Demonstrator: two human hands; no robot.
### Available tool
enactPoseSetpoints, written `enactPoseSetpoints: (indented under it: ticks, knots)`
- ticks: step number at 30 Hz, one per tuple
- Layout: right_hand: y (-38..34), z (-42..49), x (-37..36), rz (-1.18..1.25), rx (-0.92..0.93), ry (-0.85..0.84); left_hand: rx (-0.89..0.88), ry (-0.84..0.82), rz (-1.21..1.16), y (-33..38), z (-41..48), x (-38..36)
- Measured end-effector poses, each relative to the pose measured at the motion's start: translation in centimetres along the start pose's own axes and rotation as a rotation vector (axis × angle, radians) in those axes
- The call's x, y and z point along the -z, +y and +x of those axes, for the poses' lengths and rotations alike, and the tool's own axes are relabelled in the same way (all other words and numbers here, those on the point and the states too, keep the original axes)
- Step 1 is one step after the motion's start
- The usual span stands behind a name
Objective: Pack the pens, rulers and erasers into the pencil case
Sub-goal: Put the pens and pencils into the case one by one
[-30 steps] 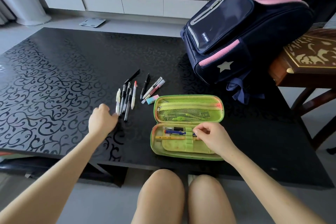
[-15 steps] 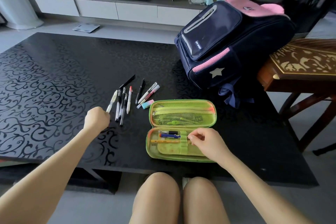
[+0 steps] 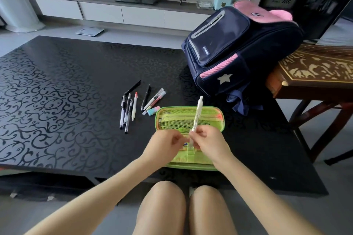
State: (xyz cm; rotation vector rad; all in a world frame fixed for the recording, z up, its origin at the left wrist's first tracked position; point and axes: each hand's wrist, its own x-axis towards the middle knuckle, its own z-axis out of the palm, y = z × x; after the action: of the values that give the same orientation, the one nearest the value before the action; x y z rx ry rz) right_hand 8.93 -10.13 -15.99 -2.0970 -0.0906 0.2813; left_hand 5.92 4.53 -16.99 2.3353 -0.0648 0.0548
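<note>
While both hands meet above the open green pencil case (image 3: 191,107), the right hand (image 3: 208,143) pinches a white pen (image 3: 197,112) near its lower end, standing almost upright. The left hand (image 3: 164,145) curls its fingers beside that end; whether it touches the pen is unclear. Beyond the left hand lie loose pens (image 3: 129,108) and a pastel eraser (image 3: 153,110).

white pen (image 3: 196,114) lower end: inside right hand (image 3: 209,144) | left hand (image 3: 162,146) grip: blurred

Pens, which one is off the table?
The white pen, pinched upright by the right hand above the green pencil case; the other pens lie on the table.
</note>
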Motion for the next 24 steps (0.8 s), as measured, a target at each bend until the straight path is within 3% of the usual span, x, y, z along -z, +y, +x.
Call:
enactPoseSetpoints:
  ticks: [2, 3, 6, 12, 18, 24]
  knots:
    - [0.9, 0.2, 0.9, -0.33, 0.097, -0.058, -0.295, 0.264, 0.343, -1.5, 0.1, 0.7]
    - [1.4, 0.1, 1.2, -0.446, 0.131, -0.103, -0.418, 0.312, 0.478, -2.3, 0.2, 1.1]
    - [2.4, -0.2, 1.3, -0.482, 0.14, -0.221, -0.621, 0.17, 0.604, -4.8, 0.0, 1.2]
    - [3.7, -0.6, 1.5, -0.455, 0.198, -0.173, -0.459, 0.047, 0.315, -7.9, -1.8, 1.1]
    - [6.9, -0.6, 3.6, -0.44, 0.078, -0.01, -0.351, 0.086, 0.446, -10.5, -2.0, 4.3]
    - [7.6, -0.5, 3.1, -0.503, 0.111, 0.003, -0.47, -0.014, 0.544, -9.0, -0.4, 3.2]
